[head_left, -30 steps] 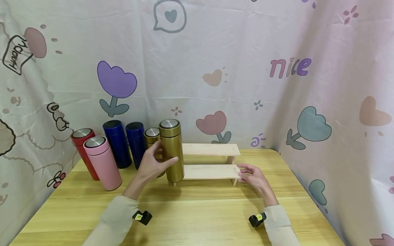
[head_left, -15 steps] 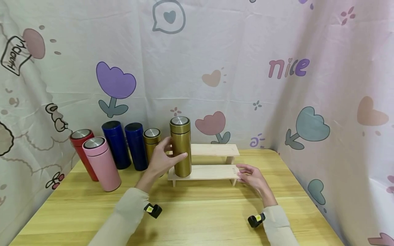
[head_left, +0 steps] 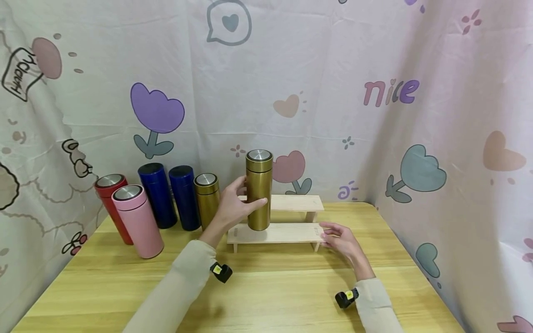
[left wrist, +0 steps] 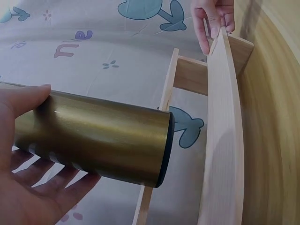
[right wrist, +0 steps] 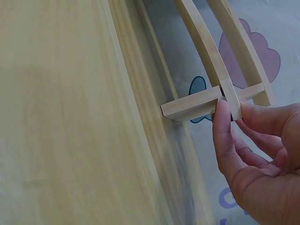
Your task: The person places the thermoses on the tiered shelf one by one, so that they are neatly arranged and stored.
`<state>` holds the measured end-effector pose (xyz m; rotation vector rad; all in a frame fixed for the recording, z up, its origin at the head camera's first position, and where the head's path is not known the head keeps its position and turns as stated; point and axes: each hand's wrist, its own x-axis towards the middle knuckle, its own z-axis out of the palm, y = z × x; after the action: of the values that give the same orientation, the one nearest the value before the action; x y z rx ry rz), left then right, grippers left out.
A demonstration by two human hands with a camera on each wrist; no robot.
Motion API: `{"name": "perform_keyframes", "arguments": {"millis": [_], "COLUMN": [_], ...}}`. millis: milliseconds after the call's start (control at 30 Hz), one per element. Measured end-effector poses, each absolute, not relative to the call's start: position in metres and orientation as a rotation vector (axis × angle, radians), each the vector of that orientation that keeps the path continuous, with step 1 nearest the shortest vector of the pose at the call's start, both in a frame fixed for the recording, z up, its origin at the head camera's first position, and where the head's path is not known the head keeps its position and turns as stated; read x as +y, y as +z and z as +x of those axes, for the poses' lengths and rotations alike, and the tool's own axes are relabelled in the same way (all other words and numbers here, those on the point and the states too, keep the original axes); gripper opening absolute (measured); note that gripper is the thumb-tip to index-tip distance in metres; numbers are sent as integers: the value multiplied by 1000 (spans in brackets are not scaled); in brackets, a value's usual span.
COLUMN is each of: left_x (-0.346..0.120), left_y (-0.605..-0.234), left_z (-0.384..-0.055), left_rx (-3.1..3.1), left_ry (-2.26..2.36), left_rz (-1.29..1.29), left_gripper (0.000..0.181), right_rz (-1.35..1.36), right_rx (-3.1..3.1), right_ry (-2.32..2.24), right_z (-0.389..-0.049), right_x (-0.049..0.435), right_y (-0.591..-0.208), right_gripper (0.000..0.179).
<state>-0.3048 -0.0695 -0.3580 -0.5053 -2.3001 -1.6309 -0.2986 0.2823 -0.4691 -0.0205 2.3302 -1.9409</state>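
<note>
While my left hand [head_left: 234, 207] grips the gold bottle [head_left: 260, 187], right hand [head_left: 342, 238] pinching the shelf's [head_left: 287, 232] right edge, low carriage risks collision.

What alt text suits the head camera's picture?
Left fingers hold a metallic gold cylindrical flask above the lower board of a pale wooden two-tier stand; right fingers pinch its right end. Red, pink, blue and gold flasks stand at left.

Noted gold bottle [head_left: 260, 186] at six o'clock; between eight and nine, second gold bottle [head_left: 207, 200], dark-blue bottles [head_left: 159, 199], pink bottle [head_left: 140, 226], red bottle [head_left: 108, 198]. Recorded yellow-grained table [head_left: 266, 286], paler-grained stand [head_left: 291, 233], purple tulip print [head_left: 157, 108] on whitish curtain [head_left: 250, 92] at ten.
</note>
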Motion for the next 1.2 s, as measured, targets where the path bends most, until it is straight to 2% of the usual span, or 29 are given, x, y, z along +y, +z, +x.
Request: {"name": "perform_keyframes", "arguments": {"millis": [500, 1200], "left_x": [-40, -4], "left_y": [-349, -342], "left_z": [-316, -331], "left_rx": [-2315, -2291], "left_ry": [-1676, -1655], "left_rz": [-474, -514], "left_gripper": [75, 74], "right_rz": [-36, -21], "right_rx": [2337, 2354], "right_ry": [-1934, -1908], "right_z": [-298, -299], "right_x": [286, 283], "right_y": [-468, -470], "right_gripper": [50, 49]}}
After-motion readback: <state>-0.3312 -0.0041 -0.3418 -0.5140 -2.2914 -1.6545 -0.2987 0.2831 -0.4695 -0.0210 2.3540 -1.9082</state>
